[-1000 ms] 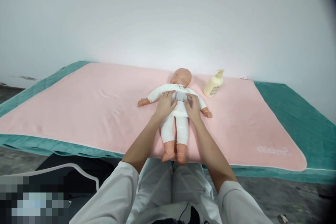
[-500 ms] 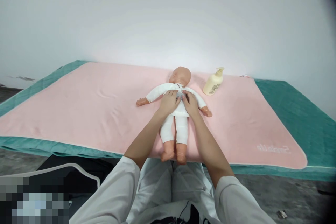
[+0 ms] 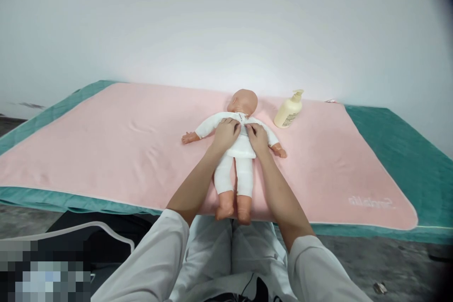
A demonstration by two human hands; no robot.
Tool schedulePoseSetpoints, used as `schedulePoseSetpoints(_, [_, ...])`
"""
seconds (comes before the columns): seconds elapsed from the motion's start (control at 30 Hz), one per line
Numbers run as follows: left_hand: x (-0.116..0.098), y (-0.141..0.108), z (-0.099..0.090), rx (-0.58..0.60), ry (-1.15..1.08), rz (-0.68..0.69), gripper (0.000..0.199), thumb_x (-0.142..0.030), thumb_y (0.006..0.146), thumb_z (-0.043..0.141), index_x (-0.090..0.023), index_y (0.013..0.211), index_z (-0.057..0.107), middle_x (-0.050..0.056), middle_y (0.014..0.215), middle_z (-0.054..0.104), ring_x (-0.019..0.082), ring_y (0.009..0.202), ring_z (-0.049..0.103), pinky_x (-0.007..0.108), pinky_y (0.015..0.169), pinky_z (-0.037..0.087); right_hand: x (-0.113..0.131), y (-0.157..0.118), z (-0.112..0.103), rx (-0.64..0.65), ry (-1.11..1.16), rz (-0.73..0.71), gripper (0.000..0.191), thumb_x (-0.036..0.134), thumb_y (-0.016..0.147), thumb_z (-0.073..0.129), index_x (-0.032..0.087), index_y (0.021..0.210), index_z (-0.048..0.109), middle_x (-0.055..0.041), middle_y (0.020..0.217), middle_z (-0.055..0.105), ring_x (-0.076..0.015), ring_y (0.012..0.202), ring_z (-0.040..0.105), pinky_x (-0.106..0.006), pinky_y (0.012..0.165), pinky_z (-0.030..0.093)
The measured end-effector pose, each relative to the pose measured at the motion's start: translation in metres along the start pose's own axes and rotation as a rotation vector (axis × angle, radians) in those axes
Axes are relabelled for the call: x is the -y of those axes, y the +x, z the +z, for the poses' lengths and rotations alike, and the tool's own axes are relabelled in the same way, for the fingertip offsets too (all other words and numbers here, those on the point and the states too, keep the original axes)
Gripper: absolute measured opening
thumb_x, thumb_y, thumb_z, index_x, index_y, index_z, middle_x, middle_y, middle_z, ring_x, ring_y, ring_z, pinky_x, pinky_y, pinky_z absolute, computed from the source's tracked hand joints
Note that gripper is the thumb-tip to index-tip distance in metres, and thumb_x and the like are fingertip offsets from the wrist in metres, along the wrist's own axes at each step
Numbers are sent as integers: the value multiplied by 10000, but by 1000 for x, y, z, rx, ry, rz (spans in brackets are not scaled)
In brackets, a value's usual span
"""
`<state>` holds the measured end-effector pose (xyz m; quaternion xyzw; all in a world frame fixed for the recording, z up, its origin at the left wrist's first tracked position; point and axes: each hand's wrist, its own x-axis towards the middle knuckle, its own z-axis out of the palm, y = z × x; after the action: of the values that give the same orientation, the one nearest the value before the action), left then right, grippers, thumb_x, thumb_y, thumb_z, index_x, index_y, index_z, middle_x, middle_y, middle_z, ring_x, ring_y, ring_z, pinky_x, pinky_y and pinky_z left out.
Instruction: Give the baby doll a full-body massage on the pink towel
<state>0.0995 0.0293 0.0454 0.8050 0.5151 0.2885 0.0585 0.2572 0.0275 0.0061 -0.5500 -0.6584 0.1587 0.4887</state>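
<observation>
A baby doll (image 3: pixel 244 151) with a white cloth-covered body and bare tan head, hands and feet lies stretched out before me. Its head is towards the wall and its feet are at the near edge. On the left side of its upper torso rests my left hand (image 3: pixel 227 133), fingers bent and drawn in against the white cloth. My right hand (image 3: pixel 256 137) mirrors it on the right side, its fingers curled close beside the midline. Both hands look closed on the doll's torso; exactly what the fingertips pinch is too small to see.
A cream pump bottle (image 3: pixel 289 109) stands to the doll's right. Under everything lies a pink mat (image 3: pixel 106 151) over a green padded cover (image 3: pixel 399 146), against a pale wall (image 3: pixel 226 23). A dark object with a white tube (image 3: pixel 95 224) is low at left.
My fingers have curled in from a flatter pose, and the hands have drawn slightly apart on the torso. The doll and the bottle stay in place.
</observation>
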Motion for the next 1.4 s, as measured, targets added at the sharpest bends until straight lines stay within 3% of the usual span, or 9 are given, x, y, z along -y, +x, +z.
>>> schedulePoseSetpoints(0.17, [5, -6, 5, -112, -26, 29, 310, -225, 962, 460, -148, 1178, 670, 121, 1241, 675, 270, 1210, 565, 425, 1103, 422, -5, -4, 2, -38, 89, -98, 297, 380, 938, 494, 214, 1045, 716, -88, 1123, 752, -257, 1120, 642, -448, 1056, 476])
schedulePoseSetpoints(0.33, [8, -5, 10, -118, -21, 20, 344, -257, 954, 486, -136, 1242, 630, 141, 1324, 640, 294, 1271, 537, 458, 1146, 394, -7, -1, 3, 29, 121, -133, 414, 492, 980, 454, 200, 1149, 693, -101, 1247, 714, -254, 1228, 607, -452, 1140, 428])
schedulePoseSetpoints(0.47, [8, -4, 13, -73, -6, 6, 343, -267, 967, 461, -131, 1233, 631, 134, 1314, 651, 291, 1263, 548, 454, 1124, 412, -10, 1, 4, 60, 78, -131, 515, 578, 994, 370, 209, 1139, 699, -96, 1233, 722, -255, 1204, 616, -460, 1133, 427])
schedulePoseSetpoints(0.83, [7, -2, 14, -18, 42, -2, 359, -290, 971, 475, -118, 1237, 644, 137, 1297, 673, 315, 1257, 557, 479, 1107, 424, -11, 4, 7, 67, 71, -104, 493, 589, 979, 387, 223, 1059, 708, -100, 1164, 748, -269, 1139, 646, -487, 1081, 463])
schedulePoseSetpoints(1.07, [10, -14, 7, -176, -137, 14, 378, -312, 1009, 401, -162, 1268, 631, 114, 1347, 652, 248, 1289, 551, 445, 1147, 409, -8, -7, 1, 17, 146, -81, 479, 566, 976, 412, 210, 1156, 678, -120, 1273, 697, -258, 1239, 606, -480, 1140, 432])
schedulePoseSetpoints(1.23, [3, -40, -8, -334, -226, 3, 392, -348, 1032, 332, -202, 1123, 684, 92, 1172, 708, 231, 1146, 603, 442, 1046, 477, 4, -28, -12, -159, 132, -110, 425, 515, 982, 430, 217, 1148, 683, -129, 1275, 648, -262, 1259, 565, -485, 1140, 425])
schedulePoseSetpoints(1.4, [2, -68, -12, -301, -320, 129, 427, -383, 1037, 323, -214, 870, 678, 57, 906, 718, 194, 923, 636, 440, 1035, 482, 20, -60, -22, -205, 176, -112, 385, 447, 1000, 420, 228, 942, 731, -79, 936, 669, -241, 971, 634, -439, 931, 523])
